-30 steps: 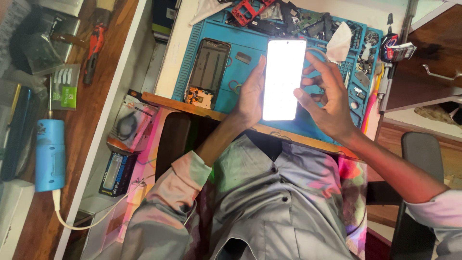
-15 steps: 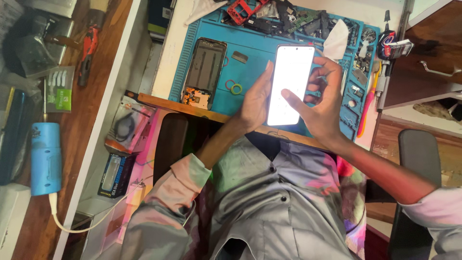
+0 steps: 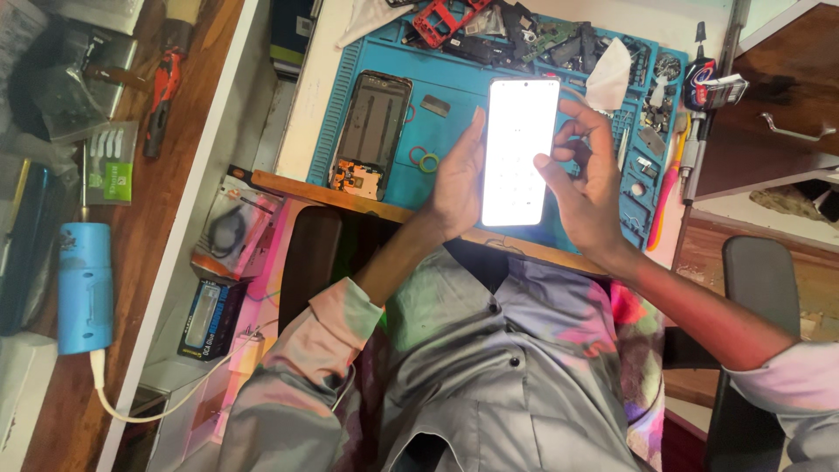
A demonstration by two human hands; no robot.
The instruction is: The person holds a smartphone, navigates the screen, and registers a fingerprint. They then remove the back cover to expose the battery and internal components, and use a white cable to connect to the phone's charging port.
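So we're cradling the lit phone (image 3: 521, 150) in our left hand (image 3: 456, 179), fingers wrapped on its edge to steady it, while our right hand (image 3: 587, 188) is hovering at the other edge, thumb free to tap the screen. Just left of our hands, an opened phone (image 3: 374, 131) is lying on the blue repair mat (image 3: 454, 122).

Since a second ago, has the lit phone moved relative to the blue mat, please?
Cannot tell: the lit phone sits over much the same part of the blue mat; the camera itself shifted.
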